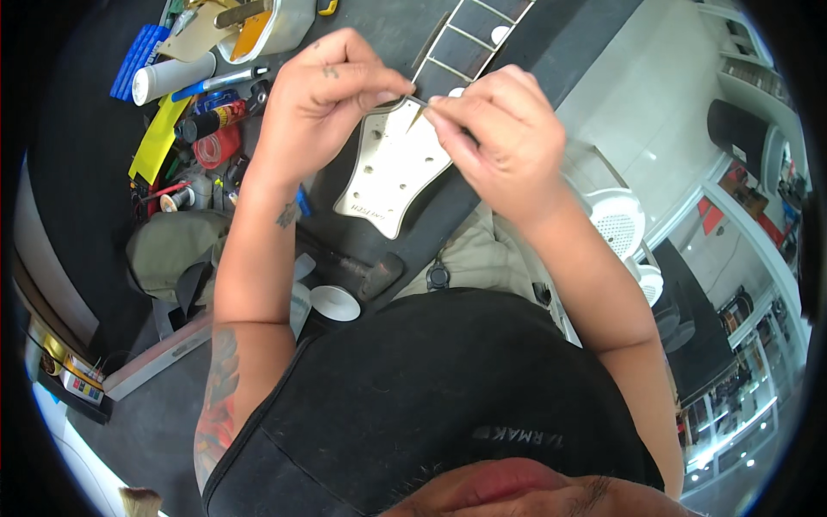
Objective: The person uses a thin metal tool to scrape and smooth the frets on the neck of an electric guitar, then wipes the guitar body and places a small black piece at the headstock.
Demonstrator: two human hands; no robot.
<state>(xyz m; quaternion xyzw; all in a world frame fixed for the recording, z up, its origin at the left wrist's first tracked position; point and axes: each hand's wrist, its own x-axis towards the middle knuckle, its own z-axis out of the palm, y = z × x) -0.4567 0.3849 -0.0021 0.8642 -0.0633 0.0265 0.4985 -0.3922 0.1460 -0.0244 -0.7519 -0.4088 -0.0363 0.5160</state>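
Note:
A guitar neck lies on the dark bench. Its cream headstock (396,177), with several holes, points toward me, and its dark fretboard (469,43) has metal frets and round pale inlays. Just over the joint between headstock and fretboard, my left hand (332,86) pinches one end of a thin wire-like strip (417,100). The other end sits between the thumb and fingers of my right hand (500,129). Both hands are closed, and a curved bit of wire shows under my left fingers. Whether the strip touches the neck, I cannot tell.
Left of the neck are a white bottle (172,79), a blue marker (220,84), a yellow strip (159,142) and a tub of tools (289,30). A hammer (375,274) and a round white lid (335,303) lie near my body. A white chair (616,220) stands right.

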